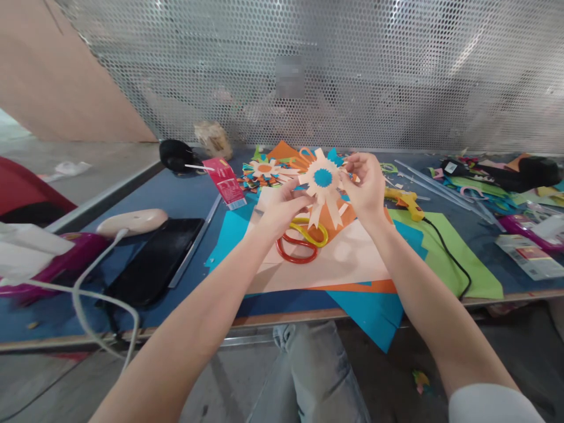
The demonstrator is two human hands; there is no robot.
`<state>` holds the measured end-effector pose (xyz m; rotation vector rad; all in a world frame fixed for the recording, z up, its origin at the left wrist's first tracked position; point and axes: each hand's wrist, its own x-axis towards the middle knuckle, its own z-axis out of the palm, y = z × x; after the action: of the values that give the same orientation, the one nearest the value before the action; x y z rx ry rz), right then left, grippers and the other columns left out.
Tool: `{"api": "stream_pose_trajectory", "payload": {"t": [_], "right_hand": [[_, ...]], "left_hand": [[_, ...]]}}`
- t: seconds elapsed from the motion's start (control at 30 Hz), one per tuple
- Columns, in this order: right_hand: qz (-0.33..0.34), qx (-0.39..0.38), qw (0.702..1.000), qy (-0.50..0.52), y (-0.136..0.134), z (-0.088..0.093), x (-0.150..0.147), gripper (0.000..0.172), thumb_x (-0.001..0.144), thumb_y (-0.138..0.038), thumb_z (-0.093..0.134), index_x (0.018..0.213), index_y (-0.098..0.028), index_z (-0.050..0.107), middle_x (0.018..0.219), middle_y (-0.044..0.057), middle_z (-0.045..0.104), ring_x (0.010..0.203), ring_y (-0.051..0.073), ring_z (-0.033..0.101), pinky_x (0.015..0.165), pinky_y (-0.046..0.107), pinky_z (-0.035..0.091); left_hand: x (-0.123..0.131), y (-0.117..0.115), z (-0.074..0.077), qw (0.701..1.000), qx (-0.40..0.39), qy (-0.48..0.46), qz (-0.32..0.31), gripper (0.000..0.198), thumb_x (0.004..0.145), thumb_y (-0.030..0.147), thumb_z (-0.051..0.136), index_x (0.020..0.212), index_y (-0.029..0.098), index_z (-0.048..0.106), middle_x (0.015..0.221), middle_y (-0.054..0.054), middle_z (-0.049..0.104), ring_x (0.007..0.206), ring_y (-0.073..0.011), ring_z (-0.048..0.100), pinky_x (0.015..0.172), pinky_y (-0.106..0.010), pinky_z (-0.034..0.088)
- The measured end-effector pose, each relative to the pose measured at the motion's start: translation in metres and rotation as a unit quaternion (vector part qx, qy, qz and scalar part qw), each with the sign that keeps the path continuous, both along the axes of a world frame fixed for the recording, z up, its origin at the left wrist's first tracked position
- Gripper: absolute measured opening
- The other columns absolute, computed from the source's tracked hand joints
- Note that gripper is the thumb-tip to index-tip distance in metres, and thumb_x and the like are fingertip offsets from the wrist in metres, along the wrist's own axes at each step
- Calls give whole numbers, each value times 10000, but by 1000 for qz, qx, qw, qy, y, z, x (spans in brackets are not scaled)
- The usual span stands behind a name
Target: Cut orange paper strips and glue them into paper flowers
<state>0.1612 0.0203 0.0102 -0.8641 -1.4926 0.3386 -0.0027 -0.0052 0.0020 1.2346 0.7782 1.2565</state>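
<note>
Both hands hold a paper flower (pixel 324 185) up above the table: pale peach fringed petals around a blue round centre. My left hand (pixel 282 205) pinches its lower left petals. My right hand (pixel 365 182) grips its right side with curled fingers. Under the hands lie scissors (pixel 302 241) with red and yellow handles on a peach paper sheet (pixel 339 264). A second paper flower (pixel 267 169) with an orange centre lies behind on the table.
Blue (pixel 374 311), green (pixel 440 252) and orange paper sheets overlap on the blue table. A yellow glue gun (pixel 408 201) with a black cord lies at right. A red packet (pixel 228 182), a black tablet (pixel 156 261) and a white cable (pixel 97 294) lie at left. A perforated metal screen (pixel 308 70) stands behind.
</note>
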Motion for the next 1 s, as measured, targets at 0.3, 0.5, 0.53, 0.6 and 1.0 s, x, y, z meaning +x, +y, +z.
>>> {"api": "stream_pose_trajectory", "payload": {"t": [0.3,0.5,0.53,0.6,1.0], "right_hand": [[19,-2,1000,1,-4,-1,-5,222,762,-253,572,949,-267,454,894,12,539,892,159,568,725,311,525],[53,0,999,9,-9,4,-8,410,738,-371,623,1080,-299,409,1068,36,539,963,175,564,792,359,521],[60,-5,998,13,-10,5,-8,486,721,-396,639,1123,-312,379,1128,42,521,978,178,561,793,369,522],[70,-23,997,13,-9,4,-8,616,679,-438,670,1179,-326,330,1213,56,484,994,187,560,784,382,525],[150,-110,982,-27,-6,-3,-11,519,632,-386,710,1050,-268,425,832,5,642,809,189,640,724,376,544]], "left_hand": [[2,-2,2,996,35,63,46,384,585,303,733,902,167,565,673,9,645,558,-110,588,497,-212,438],[-1,2,-1,993,49,62,90,349,560,301,757,800,169,540,610,38,607,502,-66,529,478,-188,390],[-1,2,-1,992,50,59,99,350,558,300,758,800,169,541,617,36,611,504,-64,529,486,-187,395],[-1,4,-1,990,53,52,116,360,553,304,758,812,168,549,631,32,620,515,-67,537,497,-186,406],[-2,1,2,989,70,25,125,416,547,295,766,904,165,595,711,0,677,653,-119,625,574,-204,474]]}}
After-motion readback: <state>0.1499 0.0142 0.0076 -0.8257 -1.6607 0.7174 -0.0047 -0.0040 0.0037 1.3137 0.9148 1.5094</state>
